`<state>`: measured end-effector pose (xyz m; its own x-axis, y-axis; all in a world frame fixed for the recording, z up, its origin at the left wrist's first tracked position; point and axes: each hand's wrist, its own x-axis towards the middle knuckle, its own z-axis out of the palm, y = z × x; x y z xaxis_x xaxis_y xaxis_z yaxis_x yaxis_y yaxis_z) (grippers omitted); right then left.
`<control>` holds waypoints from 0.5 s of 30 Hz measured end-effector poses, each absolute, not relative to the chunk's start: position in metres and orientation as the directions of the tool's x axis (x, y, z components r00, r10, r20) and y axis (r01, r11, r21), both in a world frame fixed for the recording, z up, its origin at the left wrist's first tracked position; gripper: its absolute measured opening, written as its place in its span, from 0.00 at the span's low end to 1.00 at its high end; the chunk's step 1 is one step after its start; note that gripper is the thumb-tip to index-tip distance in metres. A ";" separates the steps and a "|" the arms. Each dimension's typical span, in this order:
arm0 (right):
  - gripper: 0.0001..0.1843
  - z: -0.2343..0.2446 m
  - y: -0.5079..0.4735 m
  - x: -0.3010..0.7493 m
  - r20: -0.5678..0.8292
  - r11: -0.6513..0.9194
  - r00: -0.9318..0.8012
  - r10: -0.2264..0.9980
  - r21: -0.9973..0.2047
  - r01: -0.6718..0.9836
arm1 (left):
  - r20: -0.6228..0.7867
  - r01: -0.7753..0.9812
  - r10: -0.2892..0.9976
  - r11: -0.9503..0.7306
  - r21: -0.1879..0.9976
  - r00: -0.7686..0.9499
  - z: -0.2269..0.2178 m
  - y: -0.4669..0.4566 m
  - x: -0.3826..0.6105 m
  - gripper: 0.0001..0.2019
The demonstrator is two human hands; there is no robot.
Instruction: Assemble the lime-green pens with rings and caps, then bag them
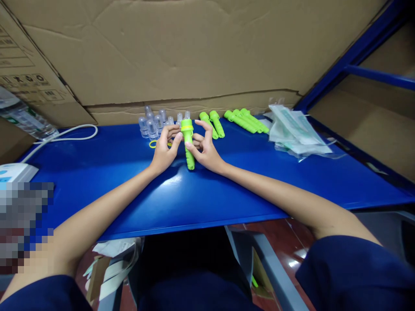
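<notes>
A lime-green flashlight body [189,156] stands out between my two hands over the table, threaded head up and tail toward me. A yellow ring [186,128] sits around its neck. My right hand [207,151] grips the barrel, thumb across the front, with its index finger raised beside the head. My left hand [166,149] is closed at the other side of the neck, its thumb and fingertips against the flashlight and ring. Just behind my left hand, another yellow ring [153,144] lies on the table. Several clear plastic caps [152,129] stand behind it.
More green flashlight bodies [241,121] lie at the back, right of centre. Clear bags with pale packets [300,129] are piled at the right. A white cable [76,126], a white power strip [16,173] and a plastic bottle [29,119] occupy the left. Cardboard [194,52] walls the back.
</notes>
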<state>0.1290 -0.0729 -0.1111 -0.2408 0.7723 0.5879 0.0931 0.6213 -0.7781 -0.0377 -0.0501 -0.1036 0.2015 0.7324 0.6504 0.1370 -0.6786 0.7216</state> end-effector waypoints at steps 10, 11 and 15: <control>0.29 -0.114 -0.072 0.130 0.694 0.735 -0.242 0.678 -0.638 0.229 | 0.685 0.123 0.705 -0.708 0.696 0.183 -0.103 -0.052 -0.037 0.20; 0.30 -0.113 -0.073 0.130 0.695 0.737 -0.244 0.676 -0.635 0.233 | 0.688 0.123 0.702 -0.711 0.693 0.182 -0.103 -0.052 -0.037 0.20; 0.29 -0.110 -0.074 0.131 0.685 0.730 -0.253 0.683 -0.628 0.271 | 0.697 0.132 0.700 -0.714 0.687 0.158 -0.104 -0.051 -0.038 0.19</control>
